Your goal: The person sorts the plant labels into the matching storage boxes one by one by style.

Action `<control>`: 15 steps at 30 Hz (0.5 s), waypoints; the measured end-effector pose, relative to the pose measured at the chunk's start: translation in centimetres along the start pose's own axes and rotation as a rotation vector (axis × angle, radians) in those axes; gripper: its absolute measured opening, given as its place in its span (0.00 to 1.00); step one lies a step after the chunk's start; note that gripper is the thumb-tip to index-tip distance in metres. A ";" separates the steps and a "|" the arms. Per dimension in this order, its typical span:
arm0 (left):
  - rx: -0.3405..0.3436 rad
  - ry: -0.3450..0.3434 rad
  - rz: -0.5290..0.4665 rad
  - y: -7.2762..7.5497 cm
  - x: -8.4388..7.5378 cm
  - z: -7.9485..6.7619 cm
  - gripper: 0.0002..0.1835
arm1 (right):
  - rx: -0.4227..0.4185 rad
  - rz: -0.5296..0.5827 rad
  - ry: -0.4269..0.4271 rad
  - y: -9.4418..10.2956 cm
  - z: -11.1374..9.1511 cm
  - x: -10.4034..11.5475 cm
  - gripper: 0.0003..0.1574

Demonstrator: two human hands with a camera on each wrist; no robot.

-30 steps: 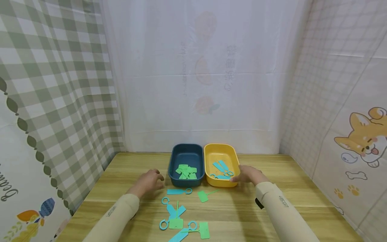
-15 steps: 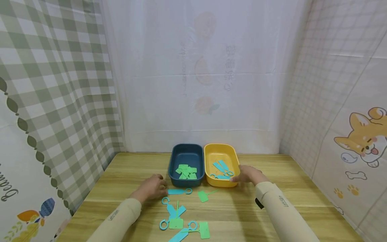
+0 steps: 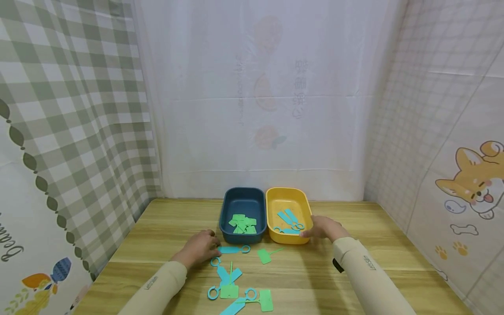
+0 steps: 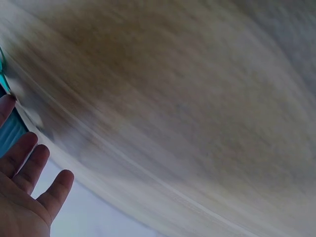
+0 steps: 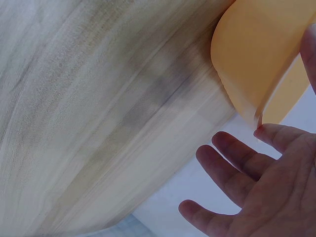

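Observation:
My left hand (image 3: 200, 247) is at the left end of a flat blue tag (image 3: 229, 250) with a ring end, lying on the table. Its fingertips reach the tag's end; in the left wrist view the fingers look fairly straight and the thumb is out of sight. My right hand (image 3: 324, 228) rests at the front right corner of a yellow bin (image 5: 247, 59), index fingertip touching the rim and other fingers spread. Several blue tags (image 3: 291, 215) lie in this bin. The dark blue bin (image 3: 243, 239) beside it holds several green tags (image 3: 243, 223).
A green tag with a thin stem (image 3: 264, 256) lies in front of the bins. Nearer are blue tags (image 3: 234, 307), some overlapping, and green tags (image 3: 266, 300). A white curtain (image 3: 220, 144) hangs behind the wooden table (image 3: 173, 218), with patterned cloth at both sides.
My left hand has moved right and a little nearer to me, down to the blue tag's left end. The right hand has stayed at the yellow bin.

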State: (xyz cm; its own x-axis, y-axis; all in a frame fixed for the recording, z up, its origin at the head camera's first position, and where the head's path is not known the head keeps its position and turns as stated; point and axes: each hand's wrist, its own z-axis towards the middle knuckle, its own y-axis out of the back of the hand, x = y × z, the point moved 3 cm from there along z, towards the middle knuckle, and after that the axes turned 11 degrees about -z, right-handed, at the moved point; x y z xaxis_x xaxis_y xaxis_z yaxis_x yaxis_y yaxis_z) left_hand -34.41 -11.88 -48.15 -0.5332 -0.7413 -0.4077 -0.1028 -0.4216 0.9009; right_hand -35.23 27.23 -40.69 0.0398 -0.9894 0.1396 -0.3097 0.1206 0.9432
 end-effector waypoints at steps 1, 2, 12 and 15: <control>-0.001 -0.011 0.009 0.0 0.0 0.0 0.15 | 0.000 0.000 0.002 0.0 0.0 0.0 0.58; -0.003 -0.024 0.017 0.0 -0.1 0.0 0.14 | 0.000 0.000 0.004 -0.1 0.1 0.0 0.57; -0.015 -0.104 0.072 -0.2 -0.3 0.2 0.08 | 0.004 0.006 0.034 -0.2 0.3 -0.1 0.50; -0.015 -0.107 0.085 -0.2 -0.3 0.3 0.07 | 0.005 0.009 0.038 -0.2 0.4 -0.1 0.49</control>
State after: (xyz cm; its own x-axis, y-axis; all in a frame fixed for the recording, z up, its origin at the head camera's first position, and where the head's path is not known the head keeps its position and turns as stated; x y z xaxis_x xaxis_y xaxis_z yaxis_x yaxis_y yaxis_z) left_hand -34.47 -11.40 -48.19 -0.6261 -0.7149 -0.3114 -0.0412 -0.3684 0.9288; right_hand -35.54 27.29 -41.01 0.0727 -0.9846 0.1592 -0.3146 0.1288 0.9404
